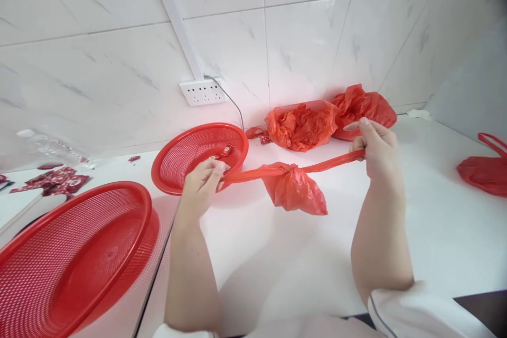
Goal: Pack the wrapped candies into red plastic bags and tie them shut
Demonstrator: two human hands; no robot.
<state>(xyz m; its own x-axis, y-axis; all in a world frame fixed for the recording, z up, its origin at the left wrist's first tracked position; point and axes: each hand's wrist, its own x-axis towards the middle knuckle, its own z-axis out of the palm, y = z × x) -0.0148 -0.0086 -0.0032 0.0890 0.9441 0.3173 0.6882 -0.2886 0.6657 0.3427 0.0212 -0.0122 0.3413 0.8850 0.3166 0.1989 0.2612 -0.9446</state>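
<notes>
A small red plastic bag (293, 190) hangs above the white table, knotted at its neck, its two handles stretched out sideways. My left hand (204, 182) is closed on the end of the left handle, in front of the smaller basket's rim. On the other side, my right hand (374, 145) pinches the end of the right handle. Both handles look taut and twisted into thin strips. The bag's bottom corner points down to the right; what is inside it cannot be seen.
A large red mesh basket (106, 253) stands at left, a smaller red basket (174, 161) with small packets behind my left hand. Crumpled red bags (303, 125) lie by the wall, another red bag (485, 174) at far right. Red packets (59, 182), a clear bottle (55, 148) and a power socket (203, 92) are at left.
</notes>
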